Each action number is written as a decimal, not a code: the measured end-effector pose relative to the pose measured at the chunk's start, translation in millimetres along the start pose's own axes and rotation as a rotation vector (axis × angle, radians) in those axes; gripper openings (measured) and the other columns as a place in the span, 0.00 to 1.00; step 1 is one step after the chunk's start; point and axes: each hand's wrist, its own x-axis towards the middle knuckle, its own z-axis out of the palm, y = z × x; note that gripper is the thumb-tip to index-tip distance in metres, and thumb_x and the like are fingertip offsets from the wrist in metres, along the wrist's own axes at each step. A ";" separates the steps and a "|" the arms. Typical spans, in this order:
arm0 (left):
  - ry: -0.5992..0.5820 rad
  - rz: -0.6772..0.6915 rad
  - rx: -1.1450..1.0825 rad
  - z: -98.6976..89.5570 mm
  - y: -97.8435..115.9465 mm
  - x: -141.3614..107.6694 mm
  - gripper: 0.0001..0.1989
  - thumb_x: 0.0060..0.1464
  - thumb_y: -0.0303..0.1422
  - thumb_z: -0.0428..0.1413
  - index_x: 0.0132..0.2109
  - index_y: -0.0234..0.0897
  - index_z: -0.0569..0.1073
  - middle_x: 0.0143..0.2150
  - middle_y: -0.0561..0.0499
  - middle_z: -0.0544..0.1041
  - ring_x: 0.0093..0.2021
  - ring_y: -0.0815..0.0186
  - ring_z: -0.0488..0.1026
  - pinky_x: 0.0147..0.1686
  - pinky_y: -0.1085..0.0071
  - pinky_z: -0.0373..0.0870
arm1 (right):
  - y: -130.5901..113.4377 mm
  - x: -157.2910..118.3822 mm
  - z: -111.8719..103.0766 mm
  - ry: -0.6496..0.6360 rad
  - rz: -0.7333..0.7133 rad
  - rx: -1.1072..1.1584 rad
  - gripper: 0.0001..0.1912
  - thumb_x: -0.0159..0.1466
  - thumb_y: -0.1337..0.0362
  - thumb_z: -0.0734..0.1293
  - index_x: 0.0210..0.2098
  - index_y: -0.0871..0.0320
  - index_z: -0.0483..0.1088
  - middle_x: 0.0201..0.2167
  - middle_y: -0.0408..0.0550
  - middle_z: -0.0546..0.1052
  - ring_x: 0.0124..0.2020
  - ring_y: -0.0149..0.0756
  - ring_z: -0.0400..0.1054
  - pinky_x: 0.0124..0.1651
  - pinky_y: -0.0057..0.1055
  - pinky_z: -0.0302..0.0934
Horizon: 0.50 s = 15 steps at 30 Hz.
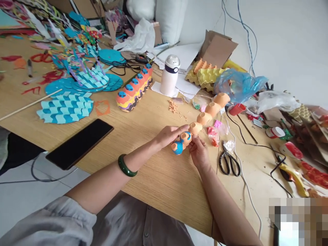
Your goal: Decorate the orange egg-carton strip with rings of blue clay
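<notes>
While a green bangle (125, 167) circles the left forearm, a dark phone (80, 143) lies to its left near the edge of the wooden table (159, 174). Ahead, the left hand (168, 136) holds an orange cupped strip (204, 118) from the left, fingers stretched along it. The right hand (200, 153) pinches the strip's other side — thumb and fingertips narrowed on its edge. Blue patches mark the strip's near end; the rest, bare orange, slants away to the upper right. Black-handled scissors (227, 152) lie right of the right hand. Farther off, orange crumbs (173, 106) are scattered left of the strip. Beyond them are a striped, blue-spotted piece (135, 89) and an upright white bottle (169, 82) — then yellow egg trays (208, 77) beside a blue plastic bag (241, 85).
</notes>
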 end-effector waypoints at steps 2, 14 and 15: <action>-0.045 0.032 0.140 -1.2 0.8 2.1 0.19 0.51 0.49 0.67 0.37 0.36 0.85 0.28 0.50 0.77 0.28 0.68 0.70 0.27 0.75 0.62 | 3.8 -0.5 0.6 0.002 -0.024 -0.011 0.17 0.53 0.51 0.81 0.34 0.53 0.78 0.29 0.38 0.83 0.27 0.31 0.76 0.34 0.28 0.72; -0.093 0.184 0.423 -17.0 -5.5 -5.0 0.27 0.52 0.44 0.66 0.56 0.35 0.82 0.40 0.49 0.77 0.38 0.66 0.70 0.37 0.71 0.67 | 18.7 -8.4 3.7 0.070 -0.115 -0.037 0.14 0.57 0.54 0.79 0.40 0.51 0.80 0.38 0.43 0.86 0.38 0.38 0.80 0.47 0.37 0.74; -0.099 0.184 0.422 -17.5 -5.7 -4.4 0.26 0.53 0.44 0.65 0.56 0.36 0.82 0.40 0.49 0.76 0.38 0.66 0.70 0.38 0.70 0.67 | 18.4 -8.4 3.8 0.074 -0.110 -0.030 0.14 0.57 0.54 0.80 0.40 0.51 0.80 0.39 0.43 0.86 0.38 0.38 0.80 0.47 0.37 0.74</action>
